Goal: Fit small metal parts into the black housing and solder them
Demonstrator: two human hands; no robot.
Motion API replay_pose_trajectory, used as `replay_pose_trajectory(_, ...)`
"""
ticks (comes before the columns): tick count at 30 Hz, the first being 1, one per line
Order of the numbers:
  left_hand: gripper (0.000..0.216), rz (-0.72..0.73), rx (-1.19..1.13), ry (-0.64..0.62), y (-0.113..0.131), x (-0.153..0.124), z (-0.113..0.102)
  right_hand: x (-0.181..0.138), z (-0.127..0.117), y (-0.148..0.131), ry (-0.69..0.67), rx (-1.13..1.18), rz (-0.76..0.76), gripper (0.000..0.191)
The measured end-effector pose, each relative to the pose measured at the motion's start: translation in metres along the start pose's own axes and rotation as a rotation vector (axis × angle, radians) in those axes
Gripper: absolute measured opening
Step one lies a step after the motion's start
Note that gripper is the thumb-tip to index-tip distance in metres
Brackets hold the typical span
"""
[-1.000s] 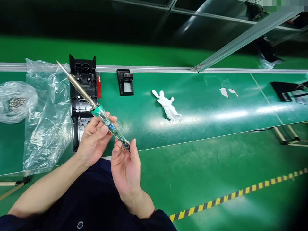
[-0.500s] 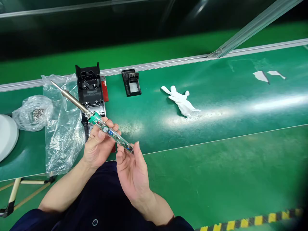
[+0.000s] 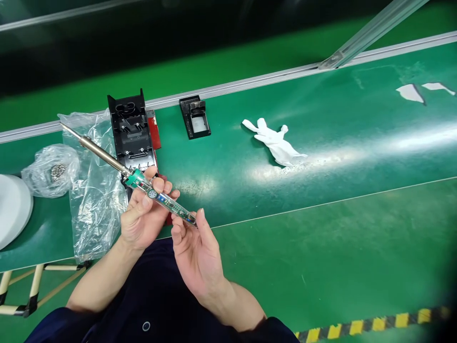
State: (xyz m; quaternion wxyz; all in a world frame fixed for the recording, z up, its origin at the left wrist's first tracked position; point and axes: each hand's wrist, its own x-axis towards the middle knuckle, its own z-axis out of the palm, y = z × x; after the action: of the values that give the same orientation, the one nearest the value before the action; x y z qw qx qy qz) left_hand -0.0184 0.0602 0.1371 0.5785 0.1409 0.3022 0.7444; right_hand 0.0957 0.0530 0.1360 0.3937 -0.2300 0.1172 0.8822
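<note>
I have the soldering iron up off the green surface, held in both hands and slanting from its metal tip at upper left down to its butt end at lower right. My left hand is closed around the clear handle near the green collar, thumb on top and fingers curled beneath. My right hand is mostly open, palm up, with only the thumb and fingertips pinching the rear end of the handle. Behind the iron lies a long black plastic housing with a red part just beside its right edge, and a smaller black part sits near it to the right. A crumpled clear plastic bag lies to the left under the iron's shaft, a smaller bag of small metal pieces beyond it, next to a white round object at the edge. A white glove lies well apart to the right.
</note>
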Motion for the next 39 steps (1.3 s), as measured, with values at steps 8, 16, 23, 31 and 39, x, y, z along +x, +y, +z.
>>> replay_pose_trajectory(8,0.034,0.005,0.039,0.021,0.0011,0.0004,-0.0003,0.0016,0.0013,-0.0001,0.011,-0.007,0.004,0.025)
replay_pose_trajectory(16,0.034,-0.010,0.030,0.030,0.0031,0.0018,-0.0021,0.0038,0.0014,0.0007,0.026,-0.003,0.008,0.024)
replay_pose_trajectory(23,0.035,-0.018,-0.022,0.009,0.0031,0.0024,-0.0039,0.0057,0.0060,0.0016,0.097,0.013,0.009,0.025)
replay_pose_trajectory(31,0.034,-0.027,-0.079,0.010,0.0034,0.0015,-0.0048,0.0062,0.0027,0.0030,0.035,-0.002,0.003,0.023)
replay_pose_trajectory(39,0.034,-0.025,-0.148,-0.031,0.0041,0.0013,-0.0045,0.0066,0.0023,0.0031,0.021,-0.009,0.000,0.021)
